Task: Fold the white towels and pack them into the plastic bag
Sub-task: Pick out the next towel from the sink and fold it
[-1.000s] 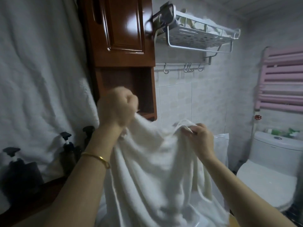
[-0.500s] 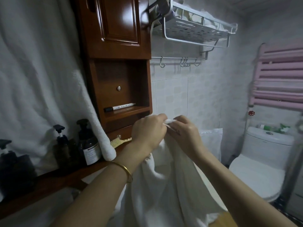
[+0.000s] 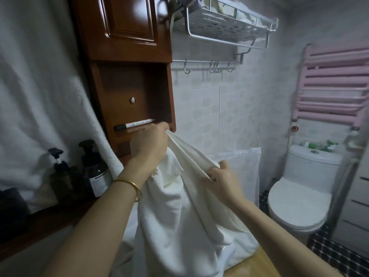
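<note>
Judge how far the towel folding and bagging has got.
Done: nothing I can confirm. In hand: left hand and right hand grip one edge of a white towel, the rest hanging loose. Left: fold it and pack it into the plastic bag, whose contents I cannot tell.

bottle label (image 3: 98, 179) blurred, marker (image 3: 134, 124) print unreadable

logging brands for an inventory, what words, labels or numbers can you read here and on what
No text here can be read.
Brown pump bottle: white label with dark print, too blurred.
Marker on the cabinet shelf: print along the barrel, too small.
Toilet tank: small mark on the front, too small.
</note>
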Demonstrator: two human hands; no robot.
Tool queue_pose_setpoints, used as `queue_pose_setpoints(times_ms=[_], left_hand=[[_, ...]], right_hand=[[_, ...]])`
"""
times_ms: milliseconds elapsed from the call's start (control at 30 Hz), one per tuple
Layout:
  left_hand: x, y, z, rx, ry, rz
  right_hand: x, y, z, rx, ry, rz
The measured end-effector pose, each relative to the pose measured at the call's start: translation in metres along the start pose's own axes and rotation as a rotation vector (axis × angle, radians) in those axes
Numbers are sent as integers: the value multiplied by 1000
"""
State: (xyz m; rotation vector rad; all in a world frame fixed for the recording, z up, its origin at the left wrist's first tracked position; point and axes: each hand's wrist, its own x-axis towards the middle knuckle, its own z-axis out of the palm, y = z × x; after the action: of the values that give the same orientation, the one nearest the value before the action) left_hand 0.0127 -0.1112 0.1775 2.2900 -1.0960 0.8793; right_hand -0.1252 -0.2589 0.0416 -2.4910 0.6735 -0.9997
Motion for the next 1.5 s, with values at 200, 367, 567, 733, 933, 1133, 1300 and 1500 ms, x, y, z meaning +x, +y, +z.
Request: queue_pose_setpoints(times_ms=[200,367,567,733,933,1133,1300,1500], left_hand=[[8,-15,4,29,-7,-119],[12,-17,7,12,-27,-169],[16,-20,15,15,-65,-248],[24,-15,33,6,-127,-253],[20,8,64,-101,-279,-220],[-5,30,89,-285,-490,-177],[-25,19,86,-796,-757,-552],[-73,6,72,-1149,-816,-486]], right_hand=[[-16,34,14,-224,-109,212],[-23,50,10,-440,-252,295],[-22,40,-17,-309,-196,345],[-23,-9,-58,454,-442,214],[-21,-50,-74,938,-683,147],[-24,-49,-59,990,-657,182],[-28,-37,-37,186,-325,75],[-29,-33,-23,294,-243,-276]])
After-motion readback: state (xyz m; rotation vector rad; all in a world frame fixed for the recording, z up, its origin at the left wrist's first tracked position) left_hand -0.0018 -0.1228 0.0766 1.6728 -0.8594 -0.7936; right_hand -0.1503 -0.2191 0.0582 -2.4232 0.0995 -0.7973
